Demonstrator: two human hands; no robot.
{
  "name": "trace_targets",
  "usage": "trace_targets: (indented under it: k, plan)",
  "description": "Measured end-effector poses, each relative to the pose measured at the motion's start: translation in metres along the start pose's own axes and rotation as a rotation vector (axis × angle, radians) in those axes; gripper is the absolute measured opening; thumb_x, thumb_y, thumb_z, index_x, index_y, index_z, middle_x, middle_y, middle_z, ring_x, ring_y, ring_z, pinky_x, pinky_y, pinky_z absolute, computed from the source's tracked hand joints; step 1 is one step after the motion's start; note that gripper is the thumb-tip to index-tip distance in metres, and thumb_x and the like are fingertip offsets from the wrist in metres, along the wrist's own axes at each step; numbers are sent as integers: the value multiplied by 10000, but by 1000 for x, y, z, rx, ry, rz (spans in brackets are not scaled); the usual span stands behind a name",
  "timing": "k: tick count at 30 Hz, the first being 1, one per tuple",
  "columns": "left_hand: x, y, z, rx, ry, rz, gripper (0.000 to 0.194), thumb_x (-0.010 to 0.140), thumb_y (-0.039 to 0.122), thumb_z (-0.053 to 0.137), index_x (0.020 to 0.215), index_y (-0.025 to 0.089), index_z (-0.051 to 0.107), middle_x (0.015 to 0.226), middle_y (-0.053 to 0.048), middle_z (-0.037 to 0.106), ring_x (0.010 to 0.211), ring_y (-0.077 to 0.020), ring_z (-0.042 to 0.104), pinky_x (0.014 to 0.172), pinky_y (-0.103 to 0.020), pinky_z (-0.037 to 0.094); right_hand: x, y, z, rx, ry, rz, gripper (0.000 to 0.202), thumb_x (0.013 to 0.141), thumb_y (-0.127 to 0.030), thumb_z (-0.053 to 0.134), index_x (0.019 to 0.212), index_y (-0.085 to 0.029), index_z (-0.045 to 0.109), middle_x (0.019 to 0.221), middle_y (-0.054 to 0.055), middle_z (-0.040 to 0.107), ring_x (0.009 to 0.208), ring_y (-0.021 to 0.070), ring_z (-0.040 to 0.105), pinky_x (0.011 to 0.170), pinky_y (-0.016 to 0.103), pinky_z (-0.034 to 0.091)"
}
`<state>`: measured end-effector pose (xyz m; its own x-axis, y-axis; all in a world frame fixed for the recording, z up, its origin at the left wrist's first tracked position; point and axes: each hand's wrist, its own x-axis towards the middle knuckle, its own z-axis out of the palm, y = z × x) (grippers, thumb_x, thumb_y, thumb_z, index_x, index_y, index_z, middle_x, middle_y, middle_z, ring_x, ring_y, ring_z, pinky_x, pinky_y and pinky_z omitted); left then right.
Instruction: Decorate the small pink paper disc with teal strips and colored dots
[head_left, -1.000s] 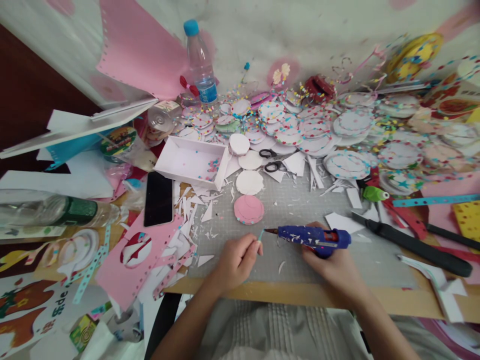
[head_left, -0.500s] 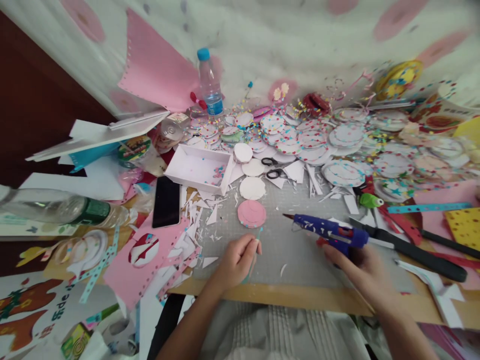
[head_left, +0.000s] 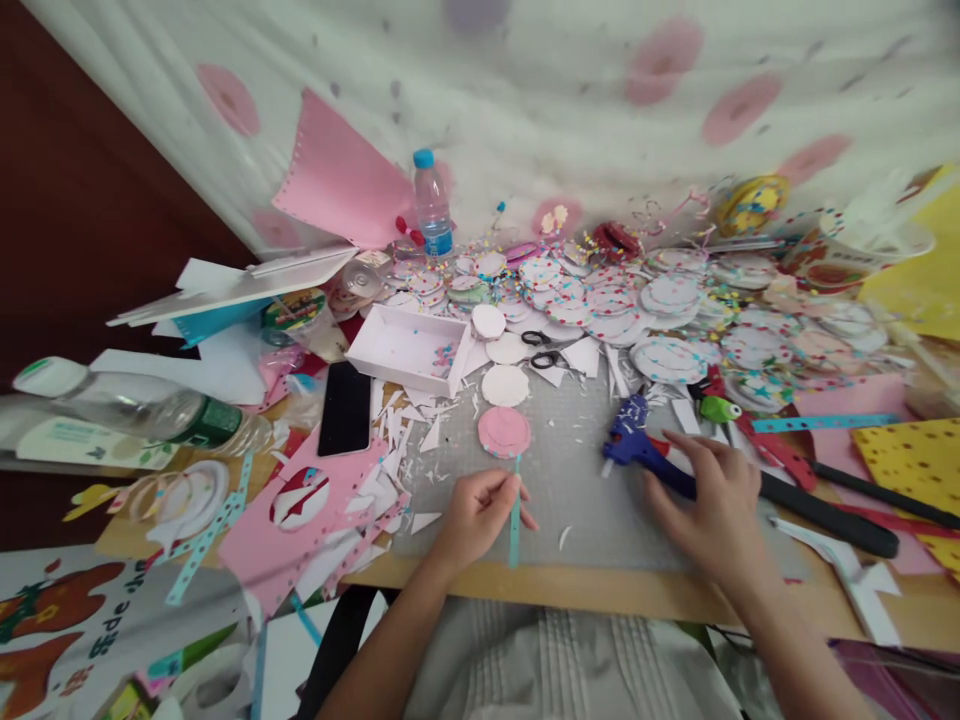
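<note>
Centre: my left hand [head_left: 484,510], fingers clamped on strip [head_left: 514,535], axis up-frame | disc [head_left: 504,432]: above, left nearer | right hand [head_left: 712,500]: apart, by gun [head_left: 660,462]

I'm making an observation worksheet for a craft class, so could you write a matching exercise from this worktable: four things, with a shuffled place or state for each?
Things
1. Light blue strip
2. Glue gun
3. White box
4. Pink disc

Places and states
A. Lying beside the open right hand
B. At the near end of a row of white discs
C. Pinched in the left hand
D. Open at the top, with small coloured bits inside

Right pairs: 1-C, 2-A, 3-D, 4-B
</note>
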<state>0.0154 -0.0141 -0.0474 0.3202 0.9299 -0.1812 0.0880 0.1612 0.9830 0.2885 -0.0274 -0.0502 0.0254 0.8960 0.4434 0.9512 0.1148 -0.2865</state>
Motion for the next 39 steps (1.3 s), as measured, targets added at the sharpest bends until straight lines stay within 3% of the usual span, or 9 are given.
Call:
trace_targets:
  k: [4,7,9,13,17,30,35,37,39]
  plan:
    - [2,-1,4,32,50,1,376,926,426,471,754,131,627,558,-51,689,521,-152,624,542,-226,419,-13,-41,-10,205,151,-175,343,790,-180,617,1102,-222,481,967,97,548,880,254,553,762,405,467]
    - [4,-1,7,68,82,6,381,917,422,474,736,131,641,542,-27,653,529,-154,612,525,-224,413,-16,-74,0,358,-46,-463,298,781,-112,613,1006,-224,453,876,65,572,757,203,538,654,329,458]
    - [5,-2,8,98,111,31,375,904,417,494,710,134,647,543,-6,614,530,-136,568,518,-217,383,-12,-88,14,383,-87,-596,251,794,-91,591,963,-214,454,810,51,589,697,190,520,614,317,421]
    - [6,-4,10,157,187,84,386,878,394,524,591,142,582,520,33,474,525,-100,426,505,-217,292,5,-99,38,345,-31,-800,98,854,-124,506,875,-213,470,667,12,552,616,178,460,579,313,351]
    - [9,-6,14,195,243,104,430,878,375,511,513,155,459,501,51,355,511,-86,339,496,-228,237,13,-98,46,346,-18,-884,99,889,-141,419,845,-203,481,645,19,546,624,186,448,593,325,335]
    - [8,-3,20,360,222,152,454,923,388,459,531,161,482,484,43,420,489,-92,404,481,-218,287,12,-94,48,490,-28,-775,230,886,-29,365,773,-223,414,651,15,515,622,184,404,601,318,319]
    - [-2,12,1,461,246,220,229,907,312,508,787,168,641,595,18,583,521,-109,496,542,-231,386,12,-87,47,647,-70,-651,265,813,10,404,795,-246,335,647,-22,458,595,167,399,585,300,336]
    - [-3,26,-14,592,252,368,139,877,258,546,932,181,648,709,-2,631,593,-123,549,623,-251,450,11,-84,49,703,-73,-586,278,795,1,434,810,-251,319,672,-19,453,616,170,407,584,295,346]
    - [2,43,-29,800,178,564,200,850,213,565,1041,197,623,853,-39,644,806,-176,607,772,-308,491,9,-82,51,752,-75,-515,282,796,-12,449,817,-254,307,696,-14,444,636,171,410,579,288,349]
